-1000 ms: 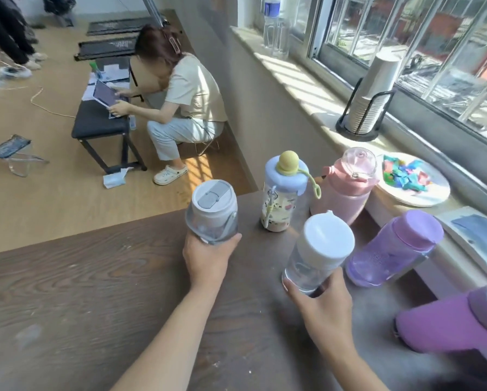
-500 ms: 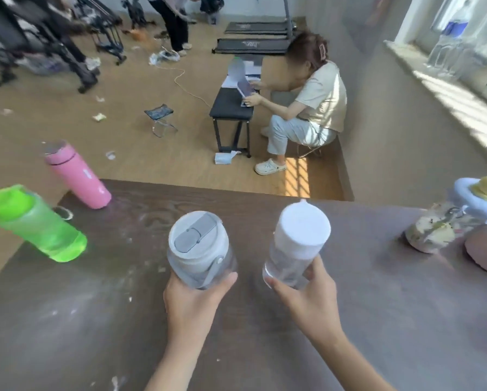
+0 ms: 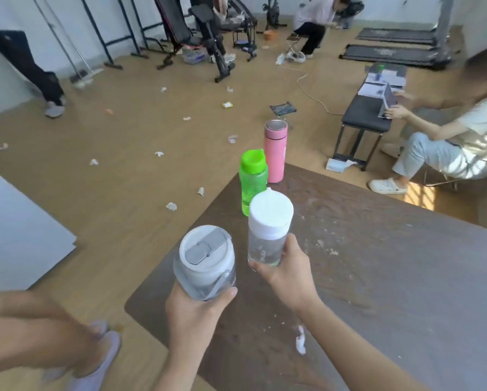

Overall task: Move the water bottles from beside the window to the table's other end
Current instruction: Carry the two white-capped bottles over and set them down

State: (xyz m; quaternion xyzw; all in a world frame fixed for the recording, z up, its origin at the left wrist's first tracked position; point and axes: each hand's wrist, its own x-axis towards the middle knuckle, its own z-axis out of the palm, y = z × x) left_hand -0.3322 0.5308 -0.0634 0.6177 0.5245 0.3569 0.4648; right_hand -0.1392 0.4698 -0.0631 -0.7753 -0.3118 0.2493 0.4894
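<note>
My left hand point(image 3: 195, 311) grips a squat clear bottle with a grey flip lid point(image 3: 205, 261), held in the air over the dark wooden table point(image 3: 377, 277) near its left corner. My right hand point(image 3: 286, 273) holds a taller clear bottle with a white cap point(image 3: 269, 228) just to the right of it, also lifted. A green bottle point(image 3: 252, 182) and a pink bottle point(image 3: 275, 152) stand upright at the table's far left corner, beyond both hands. The window and the bottles beside it are out of view.
The table's left edge drops to a wooden floor strewn with paper scraps. A seated person point(image 3: 448, 136) leans over a black bench point(image 3: 366, 117) at right. My legs and slippers point(image 3: 95, 359) show at lower left. Exercise equipment stands at the back.
My view has swung left from the window side to the table's other end. Both hands have carried their bottles across, and the green and pink bottles now stand just ahead of them.
</note>
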